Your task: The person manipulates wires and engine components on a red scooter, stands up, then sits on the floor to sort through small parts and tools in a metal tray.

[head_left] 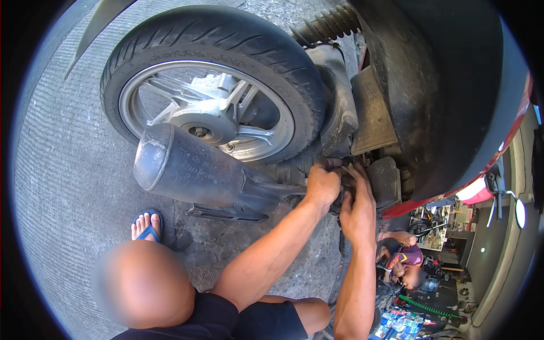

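Observation:
My left hand (pixel 324 186) is closed, its fingers curled against dark, greasy parts under a motorbike, just past the front end of the exhaust muffler (pixel 198 164). Close beside it, my right hand (pixel 358 212) has its fingers bent into the same spot, next to a dark squarish cover (pixel 384 181). The fingertips of both hands nearly meet there. Whatever lies between them is hidden by the fingers and by shadow. Above the muffler stands the rear wheel, with a black tyre (pixel 215 28) and silver spokes (pixel 243 96).
A coil spring (pixel 326 25) and a dusty mudguard flap (pixel 371 113) are above my hands. The dark body panel (pixel 459 85) fills the upper right. My foot in a blue flip-flop (pixel 150 229) rests on the concrete at left. Another person in a purple shirt (pixel 409 258) is at lower right.

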Demonstrator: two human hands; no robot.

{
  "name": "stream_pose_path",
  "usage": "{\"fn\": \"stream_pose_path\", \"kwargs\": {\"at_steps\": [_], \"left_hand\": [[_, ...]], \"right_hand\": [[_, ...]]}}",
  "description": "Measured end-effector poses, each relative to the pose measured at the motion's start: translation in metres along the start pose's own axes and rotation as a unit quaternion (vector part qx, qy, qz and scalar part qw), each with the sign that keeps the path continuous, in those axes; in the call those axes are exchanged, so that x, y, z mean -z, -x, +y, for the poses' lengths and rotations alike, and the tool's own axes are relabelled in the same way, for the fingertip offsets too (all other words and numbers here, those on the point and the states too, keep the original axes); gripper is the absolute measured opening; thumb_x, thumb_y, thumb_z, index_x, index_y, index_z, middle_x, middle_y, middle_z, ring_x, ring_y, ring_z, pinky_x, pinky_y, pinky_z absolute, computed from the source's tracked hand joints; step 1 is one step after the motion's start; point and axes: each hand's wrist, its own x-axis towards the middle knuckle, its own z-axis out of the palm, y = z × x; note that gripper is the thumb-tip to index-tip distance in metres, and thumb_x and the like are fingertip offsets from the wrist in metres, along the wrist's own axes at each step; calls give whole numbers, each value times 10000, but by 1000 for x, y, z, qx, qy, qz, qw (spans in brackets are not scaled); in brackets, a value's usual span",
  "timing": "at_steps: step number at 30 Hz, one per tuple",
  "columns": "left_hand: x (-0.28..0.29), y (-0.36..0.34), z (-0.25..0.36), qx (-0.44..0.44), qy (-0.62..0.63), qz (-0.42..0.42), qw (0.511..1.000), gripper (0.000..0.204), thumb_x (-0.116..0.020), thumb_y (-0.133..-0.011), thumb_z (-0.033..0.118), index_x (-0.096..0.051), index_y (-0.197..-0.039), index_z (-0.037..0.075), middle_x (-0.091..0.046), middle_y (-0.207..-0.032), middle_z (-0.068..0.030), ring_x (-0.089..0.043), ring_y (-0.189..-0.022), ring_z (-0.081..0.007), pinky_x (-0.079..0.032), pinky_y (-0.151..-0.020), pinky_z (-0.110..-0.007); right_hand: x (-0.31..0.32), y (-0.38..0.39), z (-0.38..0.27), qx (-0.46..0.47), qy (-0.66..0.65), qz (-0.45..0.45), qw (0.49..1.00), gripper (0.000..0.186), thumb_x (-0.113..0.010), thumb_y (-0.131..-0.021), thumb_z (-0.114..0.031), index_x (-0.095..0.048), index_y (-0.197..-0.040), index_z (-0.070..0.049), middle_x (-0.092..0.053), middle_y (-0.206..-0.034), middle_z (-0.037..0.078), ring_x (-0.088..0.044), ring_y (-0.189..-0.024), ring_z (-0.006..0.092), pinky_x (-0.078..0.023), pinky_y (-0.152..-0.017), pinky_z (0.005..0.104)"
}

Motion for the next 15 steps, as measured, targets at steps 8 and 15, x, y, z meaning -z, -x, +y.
{"fn": "stream_pose_path", "kwargs": {"at_steps": [8, 15], "left_hand": [[2, -1, -14, -15, 5, 14, 1000, 265, -581, -958, 62, -587, -1206, -28, -661, -891, -92, -583, -658, -137, -480, -542, -282], [9, -14, -31, -87, -74, 36, 993, 261, -525, -968, 23, -586, -1214, -37, -681, -993, -129, -642, -828, -180, -534, -719, -315]], "right_hand": [[1, 2, -8, -160, 44, -66, 984, 529, -542, -893, 22, -467, -1410, 101, -527, -1387, 340, -491, -1332, 457, -402, -1114, 468], [-6, -15, 0, -141, 32, -102, 984, 525, -548, -890, 0, -497, -1409, 61, -560, -1352, 333, -511, -1322, 437, -420, -1097, 449]]}}
